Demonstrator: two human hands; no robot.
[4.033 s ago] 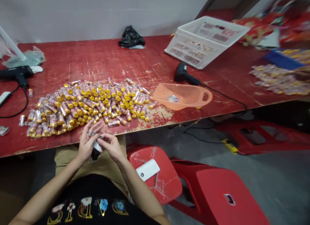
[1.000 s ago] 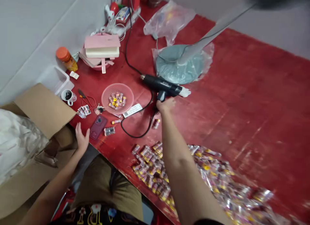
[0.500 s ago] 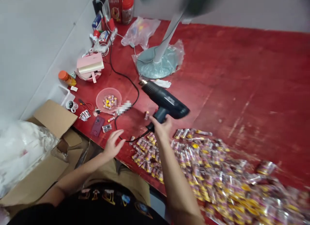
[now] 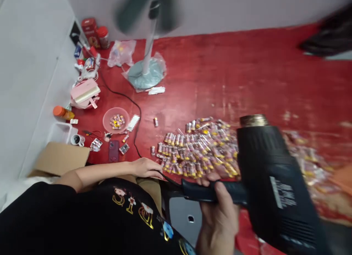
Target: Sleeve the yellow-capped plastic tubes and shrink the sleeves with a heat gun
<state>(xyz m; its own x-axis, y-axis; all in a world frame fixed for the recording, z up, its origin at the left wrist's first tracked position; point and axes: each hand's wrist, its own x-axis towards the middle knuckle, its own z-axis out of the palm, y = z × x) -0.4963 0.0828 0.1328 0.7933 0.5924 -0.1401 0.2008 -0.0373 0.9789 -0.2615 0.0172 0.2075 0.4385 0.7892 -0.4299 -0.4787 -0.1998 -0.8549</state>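
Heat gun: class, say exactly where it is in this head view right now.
In the head view, the black heat gun is at the lower right, held close to the camera in the person's right hand, just in front of the pile of wrapped tubes.

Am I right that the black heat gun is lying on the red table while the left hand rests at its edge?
No: the head view shows the black heat gun held up in the right hand, not lying on the red table. The left hand does rest at its edge.
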